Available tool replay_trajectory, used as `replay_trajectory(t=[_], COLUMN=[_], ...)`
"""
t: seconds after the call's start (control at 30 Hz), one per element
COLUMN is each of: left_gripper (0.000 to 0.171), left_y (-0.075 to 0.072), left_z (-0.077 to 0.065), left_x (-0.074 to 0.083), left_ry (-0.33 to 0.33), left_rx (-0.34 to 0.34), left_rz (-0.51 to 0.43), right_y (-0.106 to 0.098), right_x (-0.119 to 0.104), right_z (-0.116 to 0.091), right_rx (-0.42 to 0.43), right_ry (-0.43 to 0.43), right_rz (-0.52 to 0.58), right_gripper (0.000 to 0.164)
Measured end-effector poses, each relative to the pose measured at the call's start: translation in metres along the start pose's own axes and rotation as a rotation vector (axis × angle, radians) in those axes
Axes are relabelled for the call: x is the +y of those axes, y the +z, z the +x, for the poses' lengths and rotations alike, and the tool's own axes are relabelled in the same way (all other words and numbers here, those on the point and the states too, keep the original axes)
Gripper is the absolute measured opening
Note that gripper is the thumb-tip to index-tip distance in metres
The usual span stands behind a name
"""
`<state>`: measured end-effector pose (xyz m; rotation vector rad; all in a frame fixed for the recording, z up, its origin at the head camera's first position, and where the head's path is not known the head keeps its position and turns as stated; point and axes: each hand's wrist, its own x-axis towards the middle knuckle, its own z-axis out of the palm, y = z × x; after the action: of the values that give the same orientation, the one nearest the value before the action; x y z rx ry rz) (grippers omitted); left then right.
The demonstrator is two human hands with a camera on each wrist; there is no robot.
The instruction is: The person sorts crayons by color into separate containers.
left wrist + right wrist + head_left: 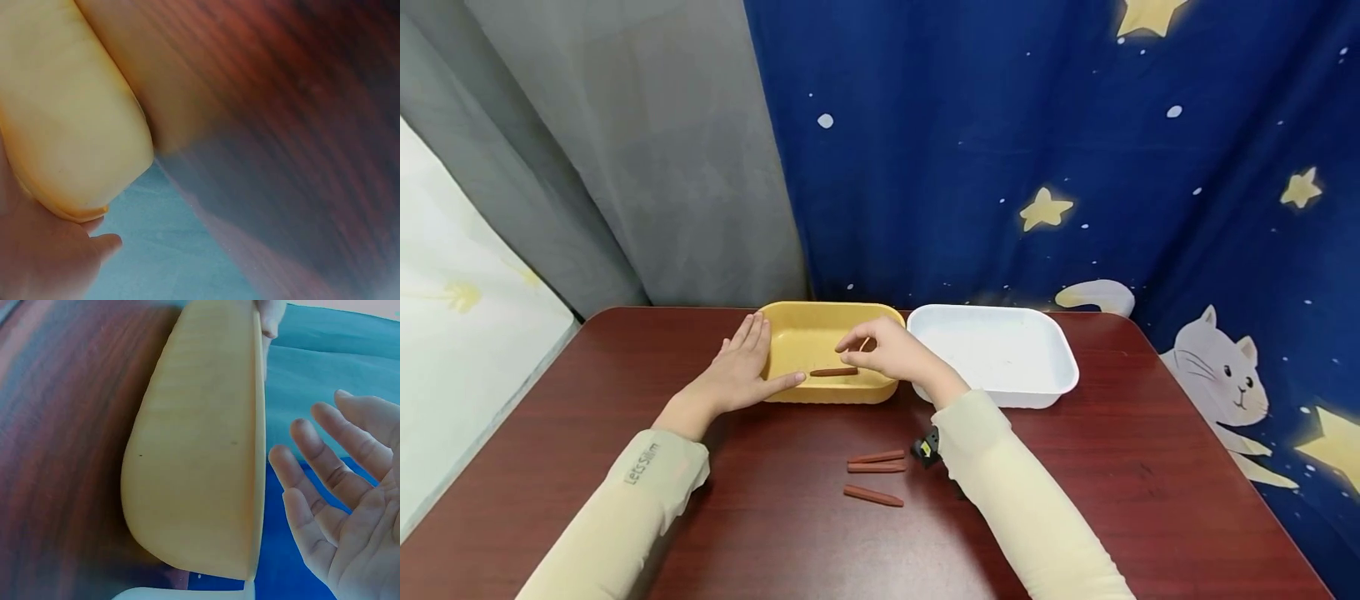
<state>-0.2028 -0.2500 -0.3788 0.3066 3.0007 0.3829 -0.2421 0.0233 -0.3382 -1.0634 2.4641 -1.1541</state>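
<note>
A yellow tray point(823, 392) stands at the back of the table. My left hand point(741, 367) rests on its left end, fingers straight along the rim and thumb reaching over the front side. One brown crayon point(833, 372) shows inside the tray by the front wall, just below my right fingertips. My right hand point(891, 348) is over the tray's right part, fingers loosely bent; in the right wrist view its fingers point(337, 478) are spread with nothing between them. Several brown crayons point(874, 496) lie on the table in front of the tray.
A white tray point(996, 396) stands right of the yellow one, their ends close together. A small black object point(927, 447) shows beside the right cuff. The dark red table point(760, 508) runs back to grey and blue curtains point(925, 167).
</note>
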Motion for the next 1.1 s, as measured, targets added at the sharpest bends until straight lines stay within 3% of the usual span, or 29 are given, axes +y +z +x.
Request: replay_trajectory(t=[0.17, 0.43, 0.8, 1.1], left_gripper=[0.123, 0.123, 0.121, 0.12], left_y=[-0.002, 0.001, 0.005, 0.0], left_z=[0.0, -0.002, -0.004, -0.002], left_x=[-0.002, -0.004, -0.002, 0.0], left_ry=[-0.008, -0.017, -0.002, 0.005], left_rx=[-0.003, -0.006, 0.002, 0.005], left_rz=[0.01, -0.002, -0.016, -0.003], right_y=[0.004, 0.013, 0.022, 0.029], right_x=[-0.001, -0.005, -0.004, 0.005], right_z=[-0.016, -0.047, -0.081, -0.083], right_rx=[0.03, 0.056, -0.04, -0.125], right_ry=[0.005, -0.057, -0.012, 0.027], right_rz=[0.058, 0.096, 0.089, 0.049], right_gripper=[0.02, 0.019, 0.018, 0.016])
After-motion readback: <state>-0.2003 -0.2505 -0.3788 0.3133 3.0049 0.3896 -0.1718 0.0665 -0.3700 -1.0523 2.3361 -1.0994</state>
